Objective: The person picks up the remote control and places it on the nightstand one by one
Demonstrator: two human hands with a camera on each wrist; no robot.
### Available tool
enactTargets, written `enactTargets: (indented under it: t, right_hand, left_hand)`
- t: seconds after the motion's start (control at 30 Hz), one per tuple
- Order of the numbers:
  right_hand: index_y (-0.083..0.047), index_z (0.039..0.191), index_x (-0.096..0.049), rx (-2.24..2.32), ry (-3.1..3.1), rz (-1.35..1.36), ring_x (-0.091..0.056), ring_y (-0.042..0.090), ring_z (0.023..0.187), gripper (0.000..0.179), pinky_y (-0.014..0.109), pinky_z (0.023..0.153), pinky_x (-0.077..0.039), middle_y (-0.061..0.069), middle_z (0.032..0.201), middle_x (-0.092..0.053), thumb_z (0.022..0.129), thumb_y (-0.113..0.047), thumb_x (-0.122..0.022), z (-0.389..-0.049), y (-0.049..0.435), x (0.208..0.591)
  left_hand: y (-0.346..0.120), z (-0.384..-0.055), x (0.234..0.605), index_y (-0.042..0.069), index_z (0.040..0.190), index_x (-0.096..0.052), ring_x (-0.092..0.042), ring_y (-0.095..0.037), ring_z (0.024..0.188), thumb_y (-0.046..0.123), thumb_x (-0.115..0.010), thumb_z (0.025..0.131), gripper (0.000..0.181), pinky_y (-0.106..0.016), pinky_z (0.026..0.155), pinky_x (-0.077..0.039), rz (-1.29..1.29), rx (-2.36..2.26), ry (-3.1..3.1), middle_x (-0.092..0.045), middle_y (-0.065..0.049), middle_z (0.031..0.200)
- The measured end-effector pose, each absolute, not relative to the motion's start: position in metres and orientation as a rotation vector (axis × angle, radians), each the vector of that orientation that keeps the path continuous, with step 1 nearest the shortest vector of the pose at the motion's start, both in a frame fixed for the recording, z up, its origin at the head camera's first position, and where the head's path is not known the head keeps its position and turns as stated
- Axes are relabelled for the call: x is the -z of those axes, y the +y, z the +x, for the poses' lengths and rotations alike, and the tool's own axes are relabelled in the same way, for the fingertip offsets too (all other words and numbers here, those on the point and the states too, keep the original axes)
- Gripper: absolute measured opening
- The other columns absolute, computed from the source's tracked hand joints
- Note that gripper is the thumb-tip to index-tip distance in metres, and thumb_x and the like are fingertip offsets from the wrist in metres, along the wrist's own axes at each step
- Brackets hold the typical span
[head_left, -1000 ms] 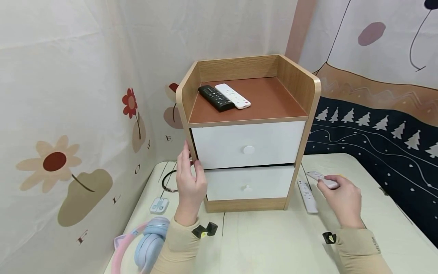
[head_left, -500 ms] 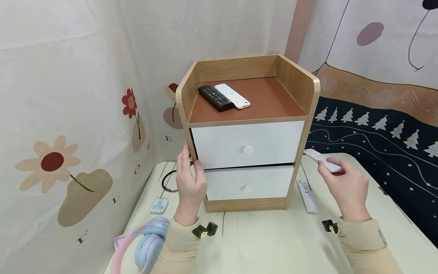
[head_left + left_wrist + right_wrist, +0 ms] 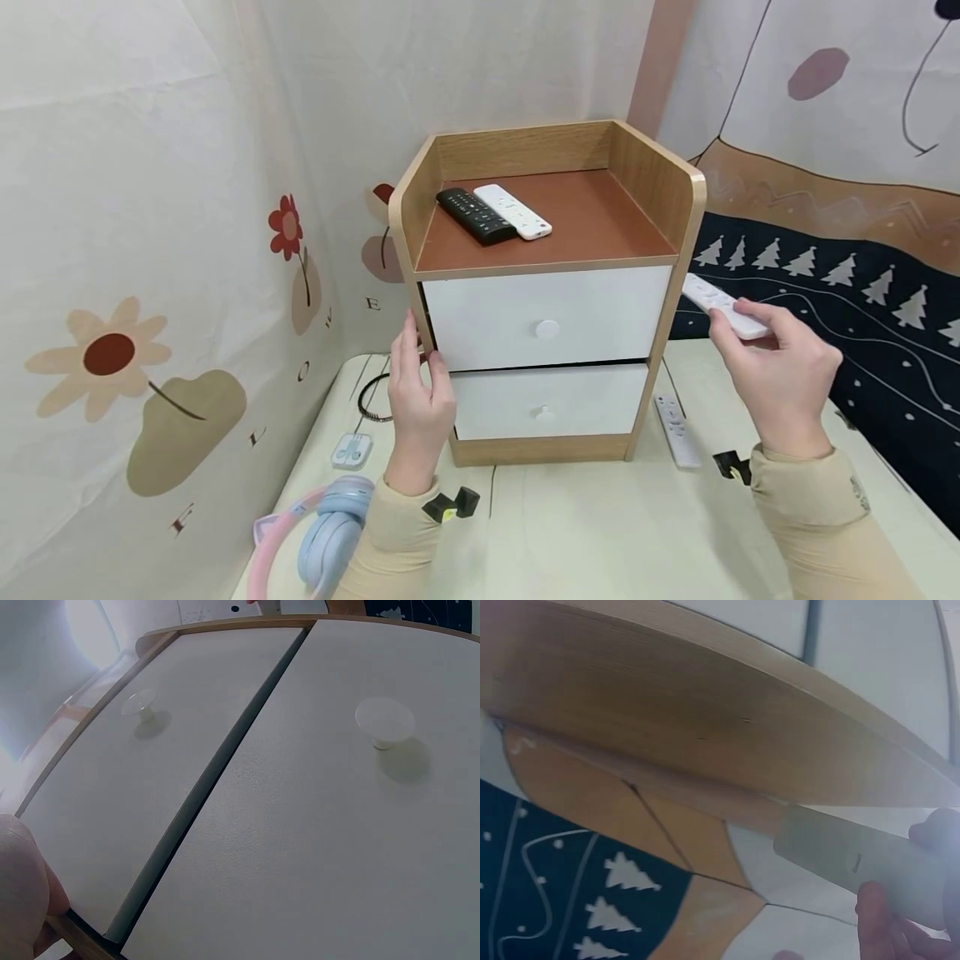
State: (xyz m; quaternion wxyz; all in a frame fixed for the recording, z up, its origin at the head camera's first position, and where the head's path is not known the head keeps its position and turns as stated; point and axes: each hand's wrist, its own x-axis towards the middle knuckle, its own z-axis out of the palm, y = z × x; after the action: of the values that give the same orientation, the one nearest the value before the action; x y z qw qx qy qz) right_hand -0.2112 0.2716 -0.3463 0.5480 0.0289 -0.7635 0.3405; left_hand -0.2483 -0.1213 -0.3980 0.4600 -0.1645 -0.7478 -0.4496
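My left hand (image 3: 420,400) rests against the left side of a small wooden cabinet (image 3: 551,451), fingers straight along its edge and thumb near the front. Two white drawers, each with a round knob, fill the cabinet's front; the upper drawer (image 3: 480,321) sits above the lower drawer (image 3: 495,408). In my right hand (image 3: 783,371) a white remote control (image 3: 723,307) is pinched between thumb and fingers, raised off the table beside the cabinet's right side. The right wrist view shows the plain back of this remote (image 3: 855,859). A black remote (image 3: 476,216) and another white remote (image 3: 513,212) lie side by side on the brown top.
One more white remote (image 3: 677,431) lies on the table right of the cabinet. At the left are blue and pink headphones (image 3: 330,533), a small case with earphones (image 3: 351,451) and a dark coiled band (image 3: 369,400). Patterned fabric walls stand behind and at both sides.
My right hand has lifted the white remote from low over the table, up and to the right, to about the upper drawer's height. My left hand keeps its place on the cabinet.
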Motion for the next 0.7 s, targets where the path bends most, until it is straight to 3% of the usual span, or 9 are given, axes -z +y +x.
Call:
enactTargets:
  t: [0.47, 0.7]
  right_hand:
    - [0.007, 0.113, -0.082, -0.856, -1.657, 0.087, -0.060, -0.030, 0.085, 0.031, -0.002, 0.077, -0.046, 0.022, 0.119, -0.083, 0.096, -0.018, -0.083, -0.217, 0.253, 0.299]
    - [0.009, 0.114, -0.081, -0.863, -1.567, 0.068, -0.062, -0.026, 0.088, 0.039, 0.000, 0.078, -0.047, 0.015, 0.125, -0.083, 0.096, -0.025, -0.084, -0.216, 0.250, 0.278]
  left_hand:
    - [-0.122, -0.246, 0.398, -0.002, 0.168, -0.039, -0.065, -0.039, 0.129, -0.005, -0.053, 0.104, 0.066, -0.051, 0.104, -0.058, -0.407, 1.093, -1.840, -0.058, -0.026, 0.153]
    - [-0.121, -0.245, 0.396, -0.003, 0.168, -0.040, -0.065, -0.039, 0.129, -0.005, -0.053, 0.104, 0.065, -0.054, 0.105, -0.058, -0.406, 1.098, -1.842, -0.058, -0.026, 0.153]
